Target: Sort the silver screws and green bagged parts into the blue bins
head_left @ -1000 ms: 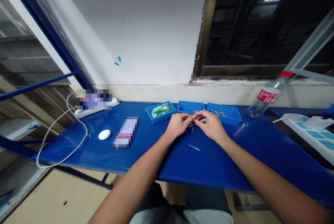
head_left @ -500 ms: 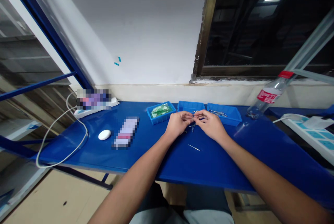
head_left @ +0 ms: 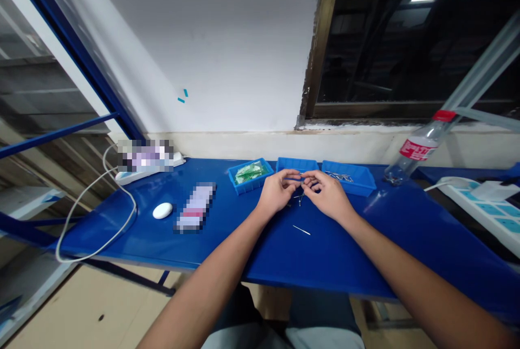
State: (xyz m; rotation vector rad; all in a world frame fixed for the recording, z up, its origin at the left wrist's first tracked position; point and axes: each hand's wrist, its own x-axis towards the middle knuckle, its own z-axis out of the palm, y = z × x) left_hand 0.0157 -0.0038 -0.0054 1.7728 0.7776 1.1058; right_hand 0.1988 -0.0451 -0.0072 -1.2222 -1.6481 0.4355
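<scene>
Metal pin (head_left: pixel 301 230): lying on the blue tabletop (head_left: pixel 276 265), nearest the person.
Slim metal pieces (head_left: pixel 299 199): on the tabletop, below the hands.
Left hand (head_left: pixel 277 193), right hand (head_left: pixel 327 193): fingers curled, tips close together (cannot tell whether they pinch anything).
Right blue tray (head_left: pixel 368 180): behind, holding metal parts (head_left: pixel 340 176).

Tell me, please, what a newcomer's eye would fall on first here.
Probably the left hand and right hand, close together over the blue table, just before three blue trays. The red-capped bottle, at the back right, might come next. A thin metal pin lies apart, nearer the table's front edge.
</scene>
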